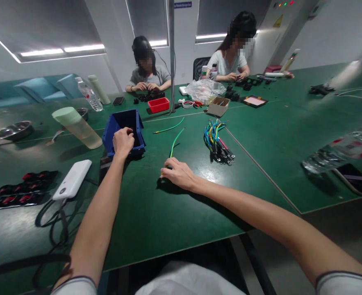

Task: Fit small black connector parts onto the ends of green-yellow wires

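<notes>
Left hand is curled into a loose fist over the near rim of the blue bin, fingers dipped inside; whether anything is pinched cannot be told; right hand is pressed flat on the green counter, fingertips closed on the near end of a green-yellow wire; the wire is laid from that hand away toward mid-counter, a second loose wire just beyond it, apart; wire is judged light, thin and limp, likely to flop if lifted by one end, so a pinch near the end or mid-length is suited; bin is judged rigid plastic, light, best gripped by the rim; to the right, a bundle of coloured leads with black terminals is lying near; left of the bin, a pale tumbler is tipped on its side, close enough to be knocked; a white power bank with black cable and black-red parts are set at far left; across the counter, two other people are seen, hands busy with black parts, with a red tray and cardboard box between.
</notes>
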Action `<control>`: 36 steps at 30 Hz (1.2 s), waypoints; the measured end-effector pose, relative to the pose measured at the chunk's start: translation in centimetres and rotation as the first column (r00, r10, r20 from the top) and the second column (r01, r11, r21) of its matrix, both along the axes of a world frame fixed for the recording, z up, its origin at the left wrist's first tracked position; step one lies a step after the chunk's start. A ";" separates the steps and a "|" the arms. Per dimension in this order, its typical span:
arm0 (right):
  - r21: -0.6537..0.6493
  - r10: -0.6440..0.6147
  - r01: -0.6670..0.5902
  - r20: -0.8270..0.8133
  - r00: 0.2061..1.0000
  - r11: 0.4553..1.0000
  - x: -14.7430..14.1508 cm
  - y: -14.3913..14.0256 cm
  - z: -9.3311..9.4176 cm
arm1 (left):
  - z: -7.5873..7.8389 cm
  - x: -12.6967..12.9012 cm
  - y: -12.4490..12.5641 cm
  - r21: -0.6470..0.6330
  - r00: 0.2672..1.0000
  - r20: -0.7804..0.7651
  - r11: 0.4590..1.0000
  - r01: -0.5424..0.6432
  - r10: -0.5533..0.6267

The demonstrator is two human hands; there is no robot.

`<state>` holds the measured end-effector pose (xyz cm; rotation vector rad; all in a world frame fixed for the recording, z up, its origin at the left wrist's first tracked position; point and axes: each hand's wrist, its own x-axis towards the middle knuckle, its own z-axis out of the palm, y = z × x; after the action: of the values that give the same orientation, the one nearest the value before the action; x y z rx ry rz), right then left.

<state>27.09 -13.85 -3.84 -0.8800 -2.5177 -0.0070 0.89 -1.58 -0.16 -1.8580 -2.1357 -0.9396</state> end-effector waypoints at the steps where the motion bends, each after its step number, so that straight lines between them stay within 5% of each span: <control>1: 0.004 -0.019 0.019 -0.007 1.000 1.000 0.0 -0.1 0.0 | 0.1 0.1 -0.2 0.016 1.000 0.005 1.000 0.005 -0.005; 9: 0.006 -0.101 0.101 0.000 0.995 0.995 -0.7 0.3 0.2 | 0.7 1.4 -1.9 0.340 0.990 0.101 0.939 0.055 -0.094; 14: -0.039 -0.108 0.108 0.009 0.994 0.993 -0.8 -0.1 0.4 | 0.1 2.8 -3.3 0.416 0.967 0.197 0.907 0.068 -0.163; 26: -0.081 -0.105 0.106 0.023 0.994 0.991 -0.8 -0.3 0.7 | -2.1 4.8 -10.5 0.205 0.894 0.406 0.972 0.115 -0.191; 36: -0.081 -0.120 0.126 0.079 0.990 0.989 -0.8 -0.2 0.9 | -4.5 5.3 -12.3 0.108 0.702 0.620 0.925 0.364 -0.349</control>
<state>26.28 -14.07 -2.89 -1.0874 -2.5433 0.0292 6.18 -13.91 -4.65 -2.2539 -2.1118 -1.8720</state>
